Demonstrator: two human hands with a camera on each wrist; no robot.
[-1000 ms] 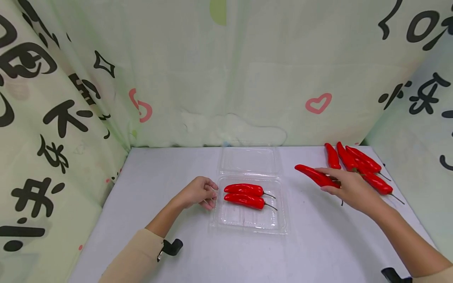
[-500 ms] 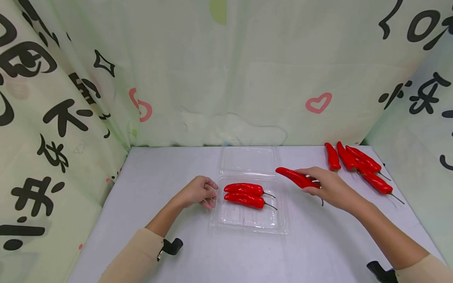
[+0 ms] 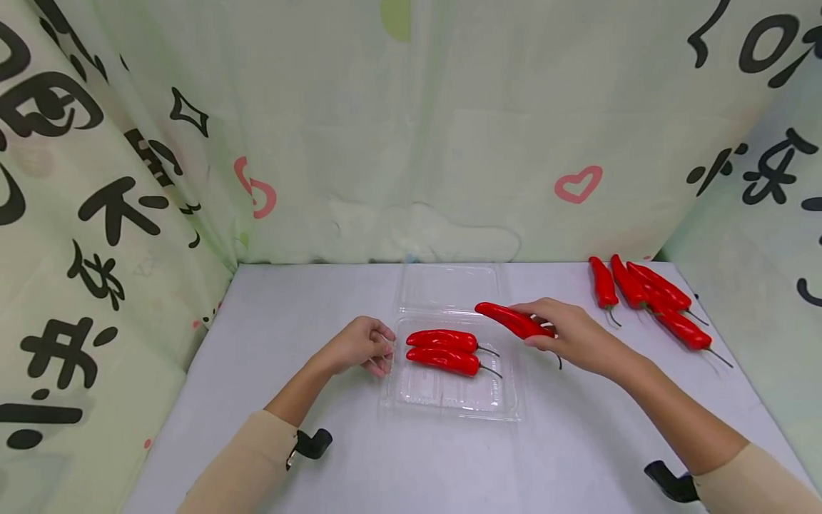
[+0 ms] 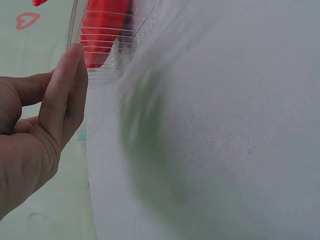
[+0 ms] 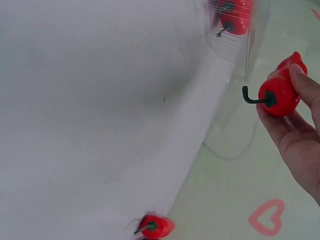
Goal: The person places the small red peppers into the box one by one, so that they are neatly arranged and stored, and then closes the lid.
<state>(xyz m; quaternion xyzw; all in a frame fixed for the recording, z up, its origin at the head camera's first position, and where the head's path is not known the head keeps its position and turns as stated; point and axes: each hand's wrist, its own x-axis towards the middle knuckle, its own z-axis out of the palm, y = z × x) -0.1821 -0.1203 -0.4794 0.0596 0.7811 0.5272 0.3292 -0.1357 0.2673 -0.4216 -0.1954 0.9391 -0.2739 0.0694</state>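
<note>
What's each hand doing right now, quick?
Left hand: at the left edge of the clear tray; can't tell if it grips.
Right hand: closed, holding a red pepper.

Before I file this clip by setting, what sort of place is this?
Likely a curtained-off workspace: pale green printed curtains stand on three sides of a white tabletop, which bears a clear plastic clamshell and red chili peppers.

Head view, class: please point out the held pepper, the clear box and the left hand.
Held pepper [image 3: 510,321]: head view, middle of its red body.
Clear box [image 3: 446,392]: head view, bare part of its bottom.
Left hand [image 3: 357,345]: head view, back of the hand.
</note>
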